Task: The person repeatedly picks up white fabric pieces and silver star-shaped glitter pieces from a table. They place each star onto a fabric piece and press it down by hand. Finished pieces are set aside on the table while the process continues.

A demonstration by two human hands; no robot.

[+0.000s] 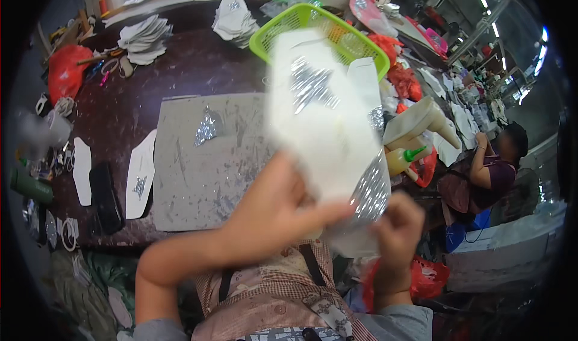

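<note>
In front of me, above the work table, I hold up a white panel (322, 136) with a silver glitter star, blurred by motion. My left hand (280, 202) is closed on its lower left edge, the thumb lying across it. My right hand (398, 226) pinches the lower right edge beside a silver glitter section (372, 190); its fingertips are partly blurred. Below and to the left, a small silver glitter piece (208, 127) lies on a grey board (192, 202). Left of the board rest a white panel with a dark silver star (141, 175) and a plain white strip (82, 171).
Behind the panel stands a green basket (265, 34). Stacks of white pieces (144, 40) lie at the back. A black phone (105, 198) is at left. A green-tipped bottle (398, 160) and a cream foot-shaped form (421, 121) stand at right, near another person (487, 175).
</note>
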